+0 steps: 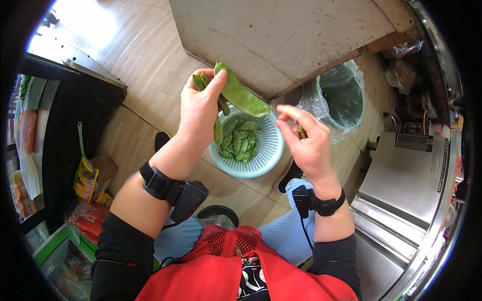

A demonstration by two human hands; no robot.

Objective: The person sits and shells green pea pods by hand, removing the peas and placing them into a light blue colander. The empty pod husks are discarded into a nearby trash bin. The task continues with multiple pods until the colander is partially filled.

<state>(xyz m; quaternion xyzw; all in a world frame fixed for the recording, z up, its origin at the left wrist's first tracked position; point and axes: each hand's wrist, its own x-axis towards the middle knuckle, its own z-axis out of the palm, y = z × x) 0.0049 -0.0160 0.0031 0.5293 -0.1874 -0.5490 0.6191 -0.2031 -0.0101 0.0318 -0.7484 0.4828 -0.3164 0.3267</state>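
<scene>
My left hand (pixel 201 101) holds a broad flat green bean pod (pixel 244 96) between thumb and forefinger. Several more pods stick out between and below its fingers. Just right of the broad pod's lower end is my right hand (pixel 307 139), apart from it. Its thumb and forefinger almost meet, and a small green piece (pixel 302 131) shows under its curled fingers. Below both hands a pale blue plastic colander (pixel 269 150) stands on the floor, with a heap of flat green bean pods (pixel 239 139) in it.
Right of the colander stands a bin (pixel 342 98) lined with a clear plastic bag. A worn pale panel (pixel 278 41) rises ahead. Stainless steel equipment (pixel 403 173) runs along the right. Packaged goods (pixel 86 178) and a green-rimmed container (pixel 56 244) are at left.
</scene>
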